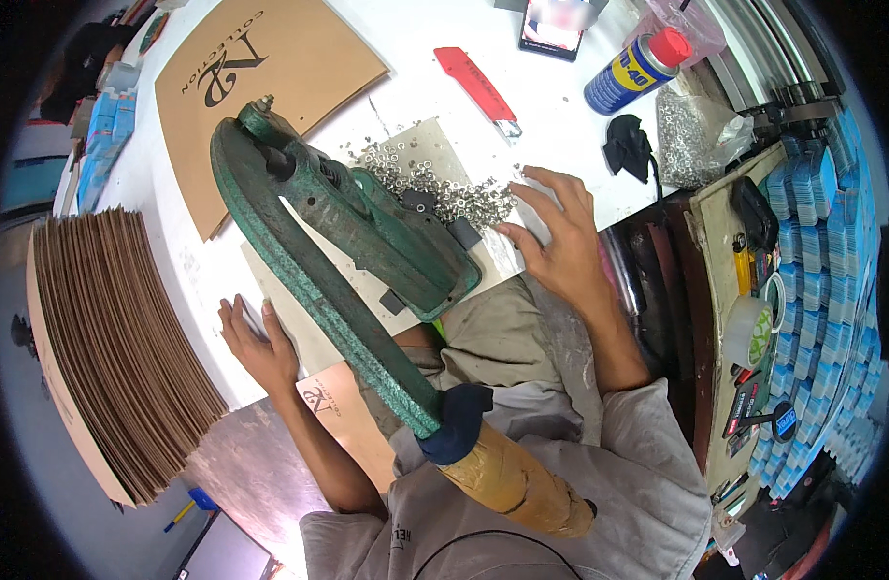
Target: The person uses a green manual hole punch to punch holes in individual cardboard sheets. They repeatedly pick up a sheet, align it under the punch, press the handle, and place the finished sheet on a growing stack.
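Observation:
A green cast-metal hand press point(314, 271) stands in front of me, its long lever reaching back toward my chest. Dark cloth and tan tape wrap the grip point(512, 483). Beside the press, small silver metal eyelets point(435, 188) lie heaped on a pale sheet. My right hand point(565, 232) hovers at the right edge of this heap, thumb and fingers apart, with nothing visible between them. On the left, my left hand point(261, 348) rests at the table's near edge with its fingers spread and nothing in them.
Large brown printed card sheets point(309, 68) lie at the far left. A tall stack of brown card pieces point(116, 338) stands left. Farther right are a red utility knife point(473, 87), a blue spray can point(638, 72), a black cloth point(628, 147) and a bag of eyelets point(691, 140).

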The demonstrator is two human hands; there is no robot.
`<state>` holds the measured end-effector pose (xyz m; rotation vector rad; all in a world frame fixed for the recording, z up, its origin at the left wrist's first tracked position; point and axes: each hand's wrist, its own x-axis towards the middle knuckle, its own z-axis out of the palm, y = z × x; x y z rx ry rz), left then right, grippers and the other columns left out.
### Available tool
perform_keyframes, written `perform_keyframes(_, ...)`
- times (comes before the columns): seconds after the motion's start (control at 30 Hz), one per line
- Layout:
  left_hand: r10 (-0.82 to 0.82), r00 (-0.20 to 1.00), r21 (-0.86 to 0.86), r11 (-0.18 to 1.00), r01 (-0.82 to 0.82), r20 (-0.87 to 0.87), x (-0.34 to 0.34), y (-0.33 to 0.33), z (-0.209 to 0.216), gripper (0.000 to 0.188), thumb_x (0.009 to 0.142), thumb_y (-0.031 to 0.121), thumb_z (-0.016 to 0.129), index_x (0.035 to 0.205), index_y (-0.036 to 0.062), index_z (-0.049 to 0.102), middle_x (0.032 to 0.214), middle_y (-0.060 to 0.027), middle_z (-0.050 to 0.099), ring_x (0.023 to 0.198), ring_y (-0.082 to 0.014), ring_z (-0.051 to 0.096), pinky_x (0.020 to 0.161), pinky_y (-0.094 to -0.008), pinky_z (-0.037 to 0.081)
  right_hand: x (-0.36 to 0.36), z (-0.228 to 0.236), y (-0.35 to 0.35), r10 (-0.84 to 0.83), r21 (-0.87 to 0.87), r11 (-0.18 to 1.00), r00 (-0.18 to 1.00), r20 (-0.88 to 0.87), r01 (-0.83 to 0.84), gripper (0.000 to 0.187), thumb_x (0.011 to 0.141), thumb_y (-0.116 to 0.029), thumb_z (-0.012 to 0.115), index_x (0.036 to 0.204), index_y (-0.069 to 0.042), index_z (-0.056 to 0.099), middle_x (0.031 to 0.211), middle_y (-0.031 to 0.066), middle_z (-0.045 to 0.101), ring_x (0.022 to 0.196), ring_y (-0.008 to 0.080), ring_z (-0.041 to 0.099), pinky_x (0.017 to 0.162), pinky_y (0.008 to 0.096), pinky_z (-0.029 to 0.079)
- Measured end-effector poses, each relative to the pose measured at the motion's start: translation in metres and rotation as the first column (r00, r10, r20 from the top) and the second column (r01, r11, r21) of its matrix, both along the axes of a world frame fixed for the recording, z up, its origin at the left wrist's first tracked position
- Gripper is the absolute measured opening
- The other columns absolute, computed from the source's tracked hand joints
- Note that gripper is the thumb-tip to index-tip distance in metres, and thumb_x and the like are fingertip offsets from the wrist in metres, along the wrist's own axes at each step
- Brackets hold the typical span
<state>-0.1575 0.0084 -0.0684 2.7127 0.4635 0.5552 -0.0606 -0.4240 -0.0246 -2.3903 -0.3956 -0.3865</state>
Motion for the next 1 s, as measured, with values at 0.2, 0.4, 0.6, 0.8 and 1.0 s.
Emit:
perform_keyframes(0.2,0.058,0.996,0.005,0.998,-0.057,-0.064,0.009,-0.022,0.019,0.053,0.103,0.033,0.062,0.141,-0.0026,0.057,0.157,-0.0302,0.045,0.149,-0.0449,0.037,0.125,-0.0559,0.022,-0.033,0.000,0.002,-0.115,-0.041,0.993,0.988,-0.100,0.111,0.046,0.080,-0.017,0.079,0.125,-0.011,0.069,0.137,0.0182,0.056,0.129,0.0371,0.049,0.105,0.0544,0.034)
perform_keyframes(0.4,0.020,1.000,-0.054,0.998,-0.020,-0.001,-0.001,-0.004,0.003,0.052,0.103,0.032,0.062,0.142,-0.0021,0.057,0.157,-0.0295,0.044,0.150,-0.0446,0.036,0.125,-0.0553,0.021,-0.056,-0.003,0.006,-0.169,-0.064,0.985,0.971,-0.168,0.160,0.050,0.083,-0.019,0.077,0.132,-0.014,0.067,0.155,0.0234,0.040,0.150,0.0480,0.026,0.117,0.0740,0.007)
perform_keyframes(0.6,0.061,0.998,-0.155,0.986,-0.056,0.027,0.004,-0.010,0.006,0.052,0.103,0.032,0.062,0.141,-0.0022,0.058,0.156,-0.0294,0.046,0.149,-0.0447,0.037,0.124,-0.0555,0.023,-0.064,-0.005,0.005,-0.215,-0.076,0.976,0.967,-0.133,0.207,0.046,0.087,-0.022,0.076,0.131,-0.013,0.067,0.155,0.0231,0.041,0.152,0.0481,0.023,0.116,0.0761,0.006)
perform_keyframes(0.8,0.026,0.999,-0.116,0.993,-0.023,0.026,0.004,-0.005,0.003,0.052,0.102,0.032,0.063,0.141,-0.0019,0.058,0.156,-0.0301,0.045,0.149,-0.0450,0.037,0.124,-0.0554,0.023,-0.035,-0.018,0.020,-0.257,-0.074,0.965,0.966,-0.042,0.253,0.041,0.090,-0.024,0.074,0.129,-0.012,0.068,0.154,0.0217,0.042,0.151,0.0463,0.027,0.115,0.0781,0.003)
perform_keyframes(1.0,0.039,0.999,-0.109,0.993,-0.037,0.019,0.004,-0.006,0.003,0.053,0.102,0.033,0.064,0.141,-0.0016,0.058,0.157,-0.0303,0.045,0.148,-0.0455,0.038,0.124,-0.0566,0.022,-0.058,-0.021,0.012,-0.224,-0.091,0.972,0.971,-0.083,0.216,0.042,0.089,-0.023,0.073,0.129,-0.011,0.068,0.154,0.0202,0.046,0.151,0.0446,0.030,0.115,0.0773,0.002)
